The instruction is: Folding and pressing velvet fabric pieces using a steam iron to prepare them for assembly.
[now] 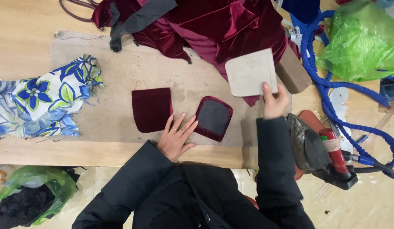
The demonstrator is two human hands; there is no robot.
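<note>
From the head view, the right hand (275, 101) is raised above the tabletop (27, 148), its grip pinching the lower edge of a pale cardboard template (251, 72) with rounded lower corners. The template is held nearly flat toward the camera, its top edge tilted slightly up to the right. Down and to the left of it lies the turned-over pocket piece (214, 118), dark lining up with a burgundy folded rim, tilted so its long axis runs from upper right to lower left.

The left hand (176, 136) is nearer that piece: it lies flat on the felt pad (120, 72), fingers spread, the fingertips touching the piece's left edge. Just left of those fingers lies a second burgundy velvet pocket piece (151, 109), upright. The right forearm rises steeply from the body.
</note>
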